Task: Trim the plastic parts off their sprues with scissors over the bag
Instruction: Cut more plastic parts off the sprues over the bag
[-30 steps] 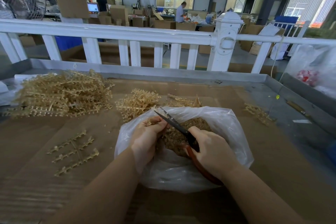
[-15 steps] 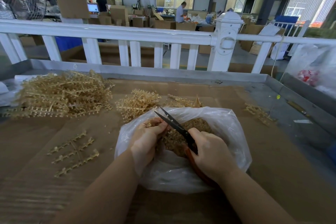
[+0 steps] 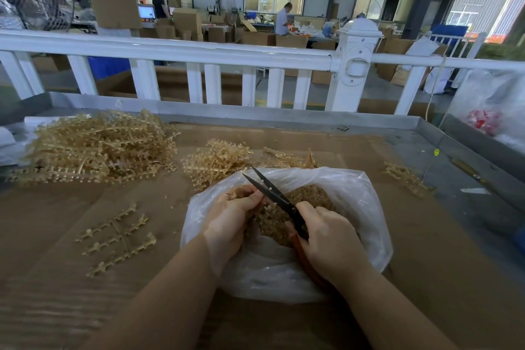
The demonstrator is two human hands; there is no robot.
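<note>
A clear plastic bag [image 3: 360,196] lies open on the cardboard-covered table, holding a heap of cut tan plastic parts [image 3: 309,196]. Over its mouth my left hand [image 3: 230,213] pinches a small tan sprue piece [image 3: 237,193], mostly hidden by the fingers. My right hand [image 3: 329,239] grips the red handles of black-bladed scissors [image 3: 272,193]. The blades are slightly parted and point up-left, right beside my left fingertips.
A big pile of untrimmed tan sprues [image 3: 93,148] lies at the left, a smaller pile [image 3: 216,159] behind the bag. One flat sprue [image 3: 119,239] lies left of the bag, another few sprues [image 3: 403,176] at the right. A white railing [image 3: 199,51] borders the table's far side.
The scissors and my right hand have shifted slightly, and the blades stand a little apart at the sprue. My left hand keeps its hold over the bag.
</note>
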